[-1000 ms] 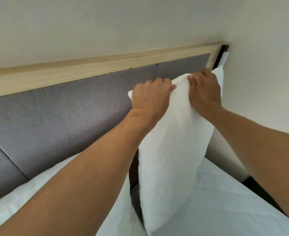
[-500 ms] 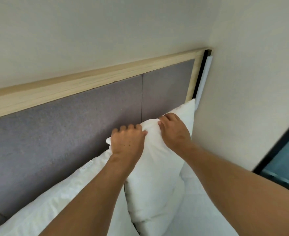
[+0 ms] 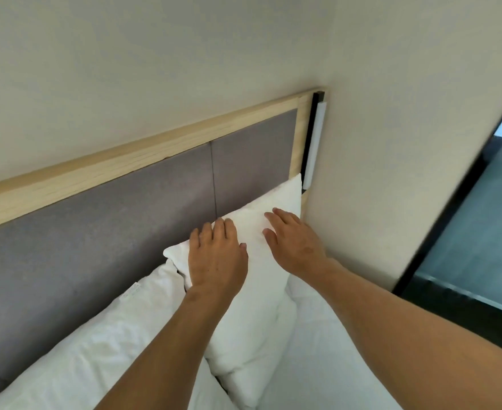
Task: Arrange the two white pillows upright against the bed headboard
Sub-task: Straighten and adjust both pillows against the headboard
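Observation:
One white pillow [image 3: 255, 318] stands upright against the grey padded headboard [image 3: 102, 232], at its right end beside the wall. My left hand [image 3: 217, 258] lies flat on the pillow's upper left part, fingers apart. My right hand [image 3: 294, 244] rests open on its upper right part. A second white pillow [image 3: 96, 350] leans against the headboard to the left, its right edge touching the first pillow and partly hidden behind my left arm.
A pale wooden frame [image 3: 143, 161] tops the headboard. A white strip fixture [image 3: 313, 149] is mounted at its right end. The cream side wall [image 3: 391, 173] stands close on the right, with a dark-framed glass panel [image 3: 474, 232] beyond. White bedding [image 3: 326, 365] covers the mattress.
Both hands let go of the pillow's top edge and now lie flat and open on it. The pillow has come down from its raised position and stands against the headboard.

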